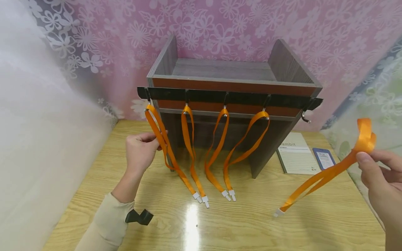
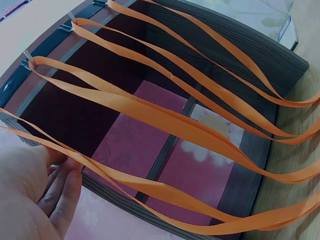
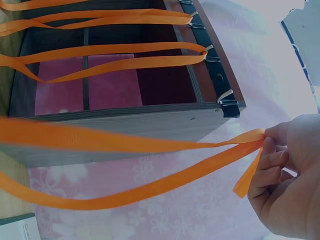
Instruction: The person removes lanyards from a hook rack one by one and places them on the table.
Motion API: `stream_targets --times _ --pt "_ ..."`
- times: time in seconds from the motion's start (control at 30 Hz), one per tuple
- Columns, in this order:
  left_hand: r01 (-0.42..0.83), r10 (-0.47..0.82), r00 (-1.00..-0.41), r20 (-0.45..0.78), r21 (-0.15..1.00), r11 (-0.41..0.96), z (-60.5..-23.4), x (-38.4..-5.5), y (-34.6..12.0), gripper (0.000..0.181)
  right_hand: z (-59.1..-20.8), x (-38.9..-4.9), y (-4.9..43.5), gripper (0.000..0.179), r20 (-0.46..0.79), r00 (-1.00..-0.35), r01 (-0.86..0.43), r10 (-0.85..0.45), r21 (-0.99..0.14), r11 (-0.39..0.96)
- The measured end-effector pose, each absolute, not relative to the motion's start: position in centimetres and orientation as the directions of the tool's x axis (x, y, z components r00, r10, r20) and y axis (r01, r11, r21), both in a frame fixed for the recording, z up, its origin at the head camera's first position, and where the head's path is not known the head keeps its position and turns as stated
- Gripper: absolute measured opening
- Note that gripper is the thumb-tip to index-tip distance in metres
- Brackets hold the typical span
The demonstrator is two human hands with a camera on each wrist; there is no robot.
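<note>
**On the black rail (image 1: 207, 94), four orange lanyards hung; a fifth in the right hand (image 1: 381, 174)**

Along the front of the grey wooden stand (image 1: 276, 143), the rail carries five metal hooks. From the left, four are occupied by the leftmost lanyard (image 1: 181, 171), the second lanyard (image 1: 186, 134), the third lanyard (image 1: 224, 136) and the fourth lanyard (image 1: 225, 173), each hung by its loop, with a white clip (image 1: 205, 200) at the lower end. The rightmost hook (image 1: 304, 119) bears nothing.

The held lanyard (image 1: 340, 167) is pinched between the person's right thumb and fingers just below its upper loop. It is well apart from the rightmost hook, and its straps slope down and leftward to their clip.

The left hand (image 1: 142, 151) is at the stand's left side, fingers bent beside the leftmost lanyard; whether they pinch the strap cannot be determined.

Right of the stand, on the wood-grain table (image 1: 251, 223), lie a notepad (image 1: 296, 153) and, beside it, a blue card holder (image 1: 323, 158). A pink floral backdrop (image 1: 220, 21) stands behind.
</note>
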State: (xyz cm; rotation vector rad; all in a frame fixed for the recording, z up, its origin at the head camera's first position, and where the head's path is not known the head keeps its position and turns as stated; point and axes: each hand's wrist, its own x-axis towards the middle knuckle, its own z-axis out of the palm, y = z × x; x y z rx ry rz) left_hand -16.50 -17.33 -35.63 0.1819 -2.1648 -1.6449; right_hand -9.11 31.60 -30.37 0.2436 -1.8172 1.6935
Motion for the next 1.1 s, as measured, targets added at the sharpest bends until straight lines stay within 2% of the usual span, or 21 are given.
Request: stream_targets --times 0.1,0.2,0.4,0.53,0.67,0.93,1.1 --pt "0.138 -0.343 -0.908 0.239 0.946 0.295 -35.6 -16.5 -17.4 0.03 -30.4 -8.9 31.8 0.025 0.516 -0.768 -0.37 0.379 -0.841 0.394" --pt "0.131 -0.34 -0.911 0.233 0.946 0.296 -35.6 -16.5 -17.5 0.03 -30.7 -8.9 32.2 0.03 0.523 -0.752 -0.275 0.402 -0.803 0.528" --pt "0.117 -0.337 -0.915 0.224 0.944 0.308 -35.6 -16.4 -17.5 0.028 -31.6 -9.1 33.3 0.036 0.515 -0.757 -0.248 0.402 -0.796 0.552" --pt "0.121 -0.329 -0.917 0.223 0.945 0.304 -35.6 -16.4 -17.5 0.027 -32.2 -9.2 34.1 0.037 0.448 -0.769 -0.15 0.457 -0.821 0.551" --pt "0.142 -0.318 -0.918 0.237 0.945 0.295 -35.6 -16.5 -17.6 0.028 -32.7 -8.9 34.5 0.035 0.394 -0.791 -0.112 0.468 -0.845 0.523" --pt "0.131 -0.321 -0.917 0.238 0.937 0.323 -35.5 -16.3 -17.6 0.027 -34.4 -8.1 35.2 0.034 0.326 -0.865 -0.229 0.381 -0.933 0.277" --pt "0.126 -0.328 -0.915 0.233 0.94 0.317 -35.4 -16.4 -17.5 0.027 -34.8 -7.9 35.8 0.032 0.289 -0.873 -0.138 0.392 -0.919 0.368"
